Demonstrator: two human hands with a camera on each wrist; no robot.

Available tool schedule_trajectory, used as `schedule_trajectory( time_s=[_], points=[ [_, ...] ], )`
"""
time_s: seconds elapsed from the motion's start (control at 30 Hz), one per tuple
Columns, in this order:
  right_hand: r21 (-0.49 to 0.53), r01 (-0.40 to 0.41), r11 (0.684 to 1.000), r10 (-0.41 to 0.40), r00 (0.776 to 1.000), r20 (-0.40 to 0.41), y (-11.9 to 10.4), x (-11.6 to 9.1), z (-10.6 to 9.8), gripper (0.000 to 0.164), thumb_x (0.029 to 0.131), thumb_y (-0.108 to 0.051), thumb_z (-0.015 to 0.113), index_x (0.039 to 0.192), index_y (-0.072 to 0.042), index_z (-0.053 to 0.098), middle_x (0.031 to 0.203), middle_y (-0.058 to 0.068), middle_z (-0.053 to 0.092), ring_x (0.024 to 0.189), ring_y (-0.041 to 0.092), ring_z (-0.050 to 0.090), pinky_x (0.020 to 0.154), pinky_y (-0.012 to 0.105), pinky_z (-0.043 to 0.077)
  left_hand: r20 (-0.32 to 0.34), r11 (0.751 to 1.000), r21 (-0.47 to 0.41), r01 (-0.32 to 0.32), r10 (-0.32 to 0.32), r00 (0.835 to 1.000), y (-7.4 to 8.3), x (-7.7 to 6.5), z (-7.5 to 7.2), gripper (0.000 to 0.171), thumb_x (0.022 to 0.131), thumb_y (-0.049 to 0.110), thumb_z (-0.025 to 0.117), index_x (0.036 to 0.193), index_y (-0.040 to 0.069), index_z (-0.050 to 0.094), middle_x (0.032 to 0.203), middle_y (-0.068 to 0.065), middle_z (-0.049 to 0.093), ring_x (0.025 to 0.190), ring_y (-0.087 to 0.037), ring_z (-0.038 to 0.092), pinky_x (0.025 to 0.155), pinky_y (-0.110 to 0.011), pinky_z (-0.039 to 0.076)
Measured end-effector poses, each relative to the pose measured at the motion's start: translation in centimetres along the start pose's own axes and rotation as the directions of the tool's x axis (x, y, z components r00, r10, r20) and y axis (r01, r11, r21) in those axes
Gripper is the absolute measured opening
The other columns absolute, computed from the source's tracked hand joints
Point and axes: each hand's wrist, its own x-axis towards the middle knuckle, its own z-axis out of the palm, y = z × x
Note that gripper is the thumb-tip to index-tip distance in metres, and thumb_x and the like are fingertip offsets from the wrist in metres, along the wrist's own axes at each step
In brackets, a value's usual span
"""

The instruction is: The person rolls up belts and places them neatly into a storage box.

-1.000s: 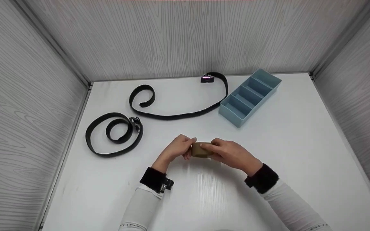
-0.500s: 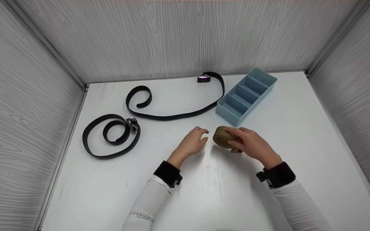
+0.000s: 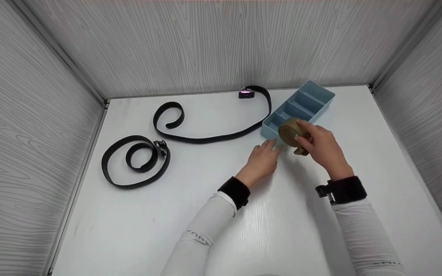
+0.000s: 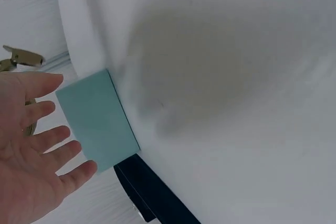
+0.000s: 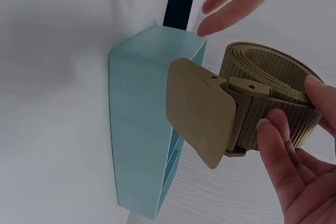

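Right hand (image 3: 322,148) pinches webbing belt (image 5: 253,124) | left hand (image 3: 260,161) wide | looks light, soft; clasp outer wraps (image 5: 303,125) | short of worktop's (image 3: 205,191) back edge

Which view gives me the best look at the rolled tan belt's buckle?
The right wrist view: the buckle sits large and unobstructed near the middle. The head view shows it tiny, just below the roll; the left wrist view shows it small, by the left border.
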Motion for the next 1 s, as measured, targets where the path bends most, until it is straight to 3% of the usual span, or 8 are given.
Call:
schedule_trajectory(
  time_s=[0.17, 0.33, 0.6, 0.83, 1.0],
  points=[
    [-0.008, -0.055, 0.998, 0.054, 0.998, -0.020, -0.4, 1.0, -0.1, 0.051, 0.094, -0.022, 0.068, 0.141, -0.015, 0.052, 0.102, 0.017, 0.062, 0.077, 0.024, 0.064, 0.066, 0.041, 0.054, 0.032, 0.998, 0.059, 0.018, -0.019, 0.999, 1.1, 1.8, 0.1, 0.056, 0.099, 0.022, 0.052, 0.153, 0.021, 0.035, 0.158, -0.006, 0.028, 0.144, -0.024, 0.027, 0.104, -0.048, 0.037],
    [-0.015, -0.057, 0.998, 0.056, 0.998, -0.028, -0.7, 1.6, 0.2, 0.051, 0.095, -0.023, 0.066, 0.143, -0.015, 0.051, 0.106, 0.019, 0.061, 0.081, 0.027, 0.065, 0.069, 0.044, 0.054, 0.089, 0.996, 0.070, 0.046, -0.052, 0.995, 1.4, 3.0, 0.4, 0.060, 0.102, 0.023, 0.049, 0.157, 0.026, 0.024, 0.162, -0.002, 0.017, 0.147, -0.024, 0.019, 0.108, -0.052, 0.031],
    [-0.001, -0.029, 1.000, 0.029, 0.996, -0.079, -0.6, 2.5, 0.1, 0.049, 0.096, -0.023, 0.065, 0.142, -0.013, 0.051, 0.101, 0.020, 0.061, 0.078, 0.028, 0.064, 0.064, 0.042, 0.052, 0.070, 0.998, 0.060, 0.010, -0.014, 0.997, 1.3, 2.8, 0.6, 0.056, 0.101, 0.019, 0.050, 0.154, 0.022, 0.032, 0.158, -0.007, 0.029, 0.145, -0.025, 0.024, 0.106, -0.050, 0.035],
    [0.019, -0.080, 0.997, 0.081, 0.985, -0.153, -0.5, 3.0, 1.1, 0.050, 0.096, -0.024, 0.065, 0.142, -0.013, 0.050, 0.101, 0.019, 0.062, 0.079, 0.026, 0.062, 0.064, 0.041, 0.053, 0.052, 0.997, -0.052, -0.059, 0.062, 0.997, -0.2, 1.4, 0.6, 0.053, 0.099, 0.012, 0.052, 0.151, 0.022, 0.041, 0.157, -0.008, 0.030, 0.145, -0.026, 0.025, 0.107, -0.050, 0.034],
    [0.052, -0.123, 0.991, 0.131, 0.971, -0.199, -0.4, 3.0, 2.5, 0.051, 0.096, -0.025, 0.065, 0.142, -0.012, 0.049, 0.107, 0.021, 0.062, 0.086, 0.029, 0.060, 0.070, 0.043, 0.052, 0.088, 0.976, -0.192, -0.103, 0.122, 0.989, -1.3, 0.9, 0.7, 0.061, 0.093, 0.006, 0.059, 0.150, 0.020, 0.042, 0.160, -0.009, 0.023, 0.146, -0.024, 0.020, 0.111, -0.047, 0.029]
  ],
)
